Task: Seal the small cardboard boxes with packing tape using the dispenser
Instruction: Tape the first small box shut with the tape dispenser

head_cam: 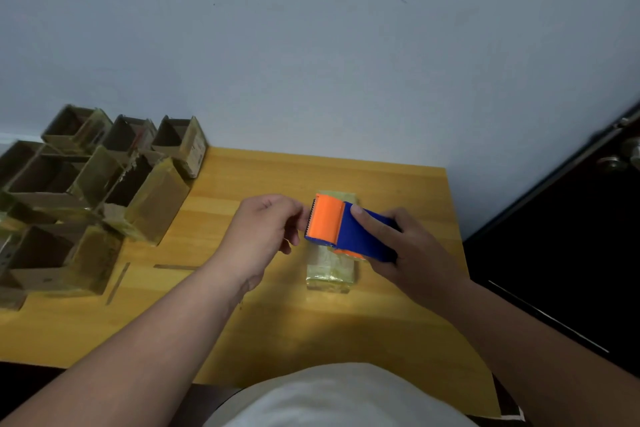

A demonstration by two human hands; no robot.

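Note:
My right hand [412, 253] grips the blue handle of an orange and blue tape dispenser [341, 229], held above a small closed cardboard box [330, 270] wrapped in shiny yellowish tape on the wooden table [242, 315]. My left hand [266, 229] is at the dispenser's serrated front edge, fingers curled there; whether they pinch the tape end is hidden. The dispenser covers the middle of the box.
Several open cardboard boxes [86, 198] with taped sides stand crowded at the table's left and back left. Two thin strips [117, 282] lie on the wood near them. A dark door [571, 225] with a knob is at the right. A pale wall stands behind the table.

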